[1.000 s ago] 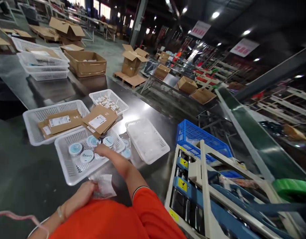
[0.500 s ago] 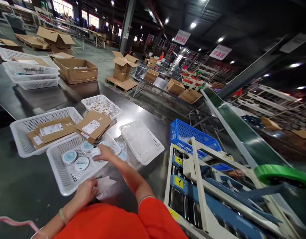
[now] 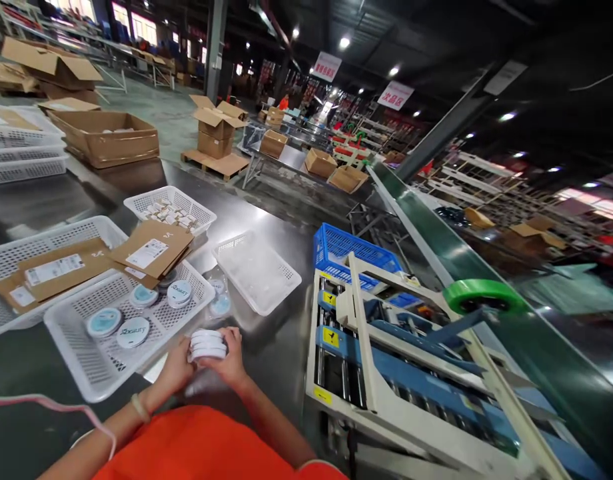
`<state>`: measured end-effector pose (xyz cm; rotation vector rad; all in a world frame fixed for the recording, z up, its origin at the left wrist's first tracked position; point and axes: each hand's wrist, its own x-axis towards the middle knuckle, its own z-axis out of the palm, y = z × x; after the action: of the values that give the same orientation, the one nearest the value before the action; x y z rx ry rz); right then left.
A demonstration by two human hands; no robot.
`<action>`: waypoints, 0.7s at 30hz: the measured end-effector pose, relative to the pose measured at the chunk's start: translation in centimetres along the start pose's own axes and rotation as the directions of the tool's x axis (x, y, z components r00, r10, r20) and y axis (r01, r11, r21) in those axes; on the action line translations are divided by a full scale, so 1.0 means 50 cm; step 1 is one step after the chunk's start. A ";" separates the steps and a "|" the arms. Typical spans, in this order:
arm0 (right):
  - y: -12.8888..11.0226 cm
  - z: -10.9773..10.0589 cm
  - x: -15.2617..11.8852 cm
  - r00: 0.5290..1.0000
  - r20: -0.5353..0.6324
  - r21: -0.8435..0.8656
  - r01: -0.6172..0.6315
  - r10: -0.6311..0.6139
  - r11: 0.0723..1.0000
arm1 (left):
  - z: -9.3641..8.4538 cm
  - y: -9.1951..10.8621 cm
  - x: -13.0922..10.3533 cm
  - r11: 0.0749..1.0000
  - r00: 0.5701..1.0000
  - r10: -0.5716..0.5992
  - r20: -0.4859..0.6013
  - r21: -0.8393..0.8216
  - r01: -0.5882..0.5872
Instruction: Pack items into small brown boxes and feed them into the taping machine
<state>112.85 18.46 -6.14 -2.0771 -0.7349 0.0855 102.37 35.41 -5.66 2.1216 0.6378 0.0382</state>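
We have the stack of white round cases pinched between both hands: our left hand presses its fingers to the left side, and our right hand closes thumb and fingers on the right side. The stack sits just beside the near basket's right side, above the metal table; it seems to be at least three cases deep, though the edges blur together.

In the near basket we count four spots of round labelled cases, two of them showing lettering that ends in "beauty". Cardboard mailers lie across its far rim. The left basket holds at least two more labelled mailers. The far basket has a heap of small beige-and-white pieces, too many for us to count. Right of these is one white basket with cloudy plastic inside, and between it and the near basket we see bagged round items. One blue crate stands farther right, beyond the roller conveyor; three baskets are stacked far left, beside an open carton.
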 end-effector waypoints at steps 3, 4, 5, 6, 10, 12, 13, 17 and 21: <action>0.016 -0.024 0.002 0.997 0.020 -0.194 0.082 -0.079 0.978 | 0.029 0.006 0.013 0.999 1.000 -0.002 -0.020 -0.049 0.001; 0.016 -0.031 0.004 0.994 0.059 -0.262 0.109 -0.096 0.959 | 0.037 0.008 0.016 0.997 0.999 0.011 -0.035 -0.070 -0.014; 0.012 -0.038 0.006 0.989 0.107 -0.327 0.129 -0.098 0.936 | 0.045 0.010 0.018 0.996 0.998 0.027 -0.050 -0.083 -0.031; 0.007 -0.042 0.007 0.984 0.156 -0.387 0.141 -0.086 0.911 | 0.053 0.012 0.018 0.995 0.997 0.043 -0.064 -0.090 -0.049; -0.027 -0.034 0.003 0.954 0.301 -0.551 0.179 -0.005 0.815 | 0.086 0.023 0.006 0.995 0.996 0.071 -0.050 -0.063 -0.074; -0.044 -0.026 0.001 0.942 0.333 -0.604 0.186 0.033 0.775 | 0.096 0.032 0.002 0.997 0.997 0.067 -0.024 -0.042 -0.068; -0.052 -0.026 0.000 0.938 0.342 -0.618 0.181 0.055 0.765 | 0.096 0.036 0.002 0.998 0.998 0.062 -0.011 -0.031 -0.062; -0.067 -0.050 0.004 0.889 0.444 -0.537 0.162 0.114 0.828 | 0.075 0.054 0.015 0.999 0.997 0.042 0.058 0.001 -0.042; -0.043 -0.083 0.009 0.862 0.505 -0.398 0.185 0.046 0.899 | 0.060 0.081 0.024 0.995 0.978 0.093 0.189 -0.051 -0.085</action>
<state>113.58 16.54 -1.89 -2.4826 -1.2432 0.4801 105.92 31.80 -4.58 2.0807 0.4245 -0.1003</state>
